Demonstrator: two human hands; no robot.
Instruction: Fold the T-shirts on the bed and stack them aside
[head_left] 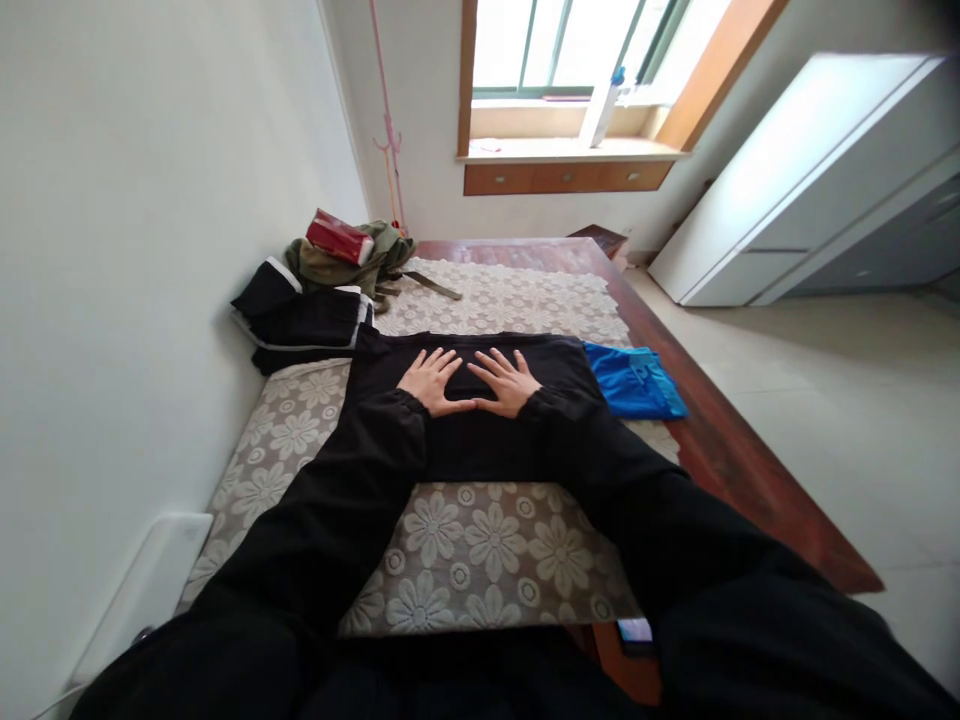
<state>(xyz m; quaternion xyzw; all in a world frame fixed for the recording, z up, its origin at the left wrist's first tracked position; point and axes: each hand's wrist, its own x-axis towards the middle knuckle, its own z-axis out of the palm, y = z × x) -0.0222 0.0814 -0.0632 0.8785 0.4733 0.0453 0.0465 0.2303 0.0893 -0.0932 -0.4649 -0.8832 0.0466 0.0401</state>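
Observation:
A black garment (480,440) lies spread flat on the flower-patterned cover (480,555) of a wooden bed. My left hand (433,381) rests palm down on its middle, fingers spread and open. My right hand (506,381) lies flat beside it, fingers apart, thumbs of both hands nearly touching. Neither hand holds anything. Black sleeves cover both my arms down to the wrists.
A folded blue garment (634,382) lies just right of the black one. A black garment with white trim (300,315) and an olive pile with a red box (339,238) sit at the far left by the wall. The bed's wooden edge (735,470) borders the floor; a white cabinet (810,180) stands right.

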